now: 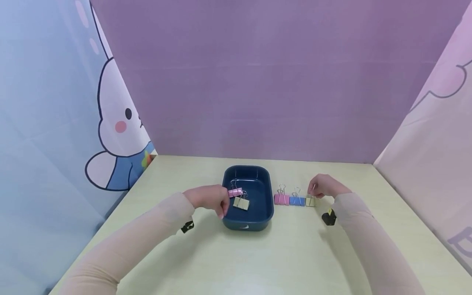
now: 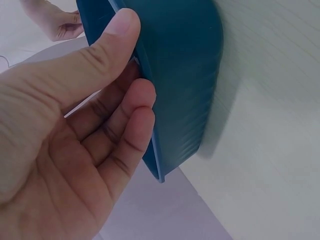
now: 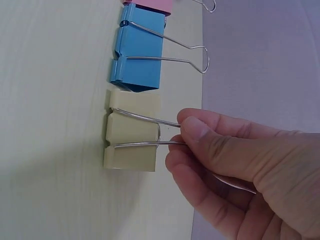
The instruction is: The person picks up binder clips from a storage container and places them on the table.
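Left hand (image 1: 212, 198): at the tray's left wall, fingers bent; whether they grip the rim or only rest by it, I cannot tell.
Tray (image 1: 258, 225): dark blue; could slide or tip if that hand pushed unevenly.
Tray's contents: a loose cream clip (image 1: 241, 203) and, beyond it, a loose pink clip (image 1: 234, 192); a jolt could tangle their handles.
Held clip (image 3: 135, 131): right of the tray, at the row's far end from it, just beside the blue clip (image 3: 139, 42). Its slim wires could swivel in a loose pinch; a sideways pull could knock its neighbour.
Held clip's body: boxy, cream, smooth, notched along one edge, with silvery wires.
Right hand (image 1: 326, 186): well right of the tray, thumb and fingers pinching those wires.
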`<state>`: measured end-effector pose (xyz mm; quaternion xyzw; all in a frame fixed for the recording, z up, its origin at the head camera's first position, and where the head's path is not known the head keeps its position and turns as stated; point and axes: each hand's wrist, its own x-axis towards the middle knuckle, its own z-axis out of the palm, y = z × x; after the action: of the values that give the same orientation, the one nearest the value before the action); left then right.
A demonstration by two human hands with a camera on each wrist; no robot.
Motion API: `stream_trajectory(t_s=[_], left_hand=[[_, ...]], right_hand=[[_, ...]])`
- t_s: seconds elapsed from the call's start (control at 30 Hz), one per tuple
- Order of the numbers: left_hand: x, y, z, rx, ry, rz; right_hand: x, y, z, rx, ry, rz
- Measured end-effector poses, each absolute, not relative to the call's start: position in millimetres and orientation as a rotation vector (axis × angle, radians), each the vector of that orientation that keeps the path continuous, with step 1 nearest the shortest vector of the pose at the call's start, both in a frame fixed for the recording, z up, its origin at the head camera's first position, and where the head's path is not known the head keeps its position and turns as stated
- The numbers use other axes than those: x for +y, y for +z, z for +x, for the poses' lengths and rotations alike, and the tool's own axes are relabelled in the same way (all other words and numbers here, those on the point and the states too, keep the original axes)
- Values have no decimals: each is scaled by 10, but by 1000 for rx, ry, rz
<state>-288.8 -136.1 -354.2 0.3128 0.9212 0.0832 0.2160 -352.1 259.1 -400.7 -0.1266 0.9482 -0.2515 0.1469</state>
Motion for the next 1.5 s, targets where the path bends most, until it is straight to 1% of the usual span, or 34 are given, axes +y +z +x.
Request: stream_trajectory(t_s=[0.17,0.4,0.57,0.7,0.87,1.13,1.33,1.5], left_hand=[[-1355,-3554,-2893,2549,225,870],[-1349,-3557,-2897,2552,227,873],[-1356,-3555,-2899,2553,216,877],[-1369,-3558,-2897,2556,215,872],[-1383,-3563,-2891,2559,213,872],[-1364,-3560,-2900,2558,198,882],[-1373,-3542,-2924,2546,173,910],[-1372,-3537,-2920,2548,161,922]], right_hand=[[2596,-4043,-3512,2741,-728,-402],[2602,-4063,-3494,2741,-731,-373],[2563,-3966,-3468,2792,-653,-408],[2439,-3828,-3476,2861,-656,-457],[2093,-3615,-3484,2916,-697,-590],[1288,-3259,-3381,2945,-636,-804],[723,-3254,-3437,2842,-461,-1001],[433,-3369,-3502,2751,-373,-921]])
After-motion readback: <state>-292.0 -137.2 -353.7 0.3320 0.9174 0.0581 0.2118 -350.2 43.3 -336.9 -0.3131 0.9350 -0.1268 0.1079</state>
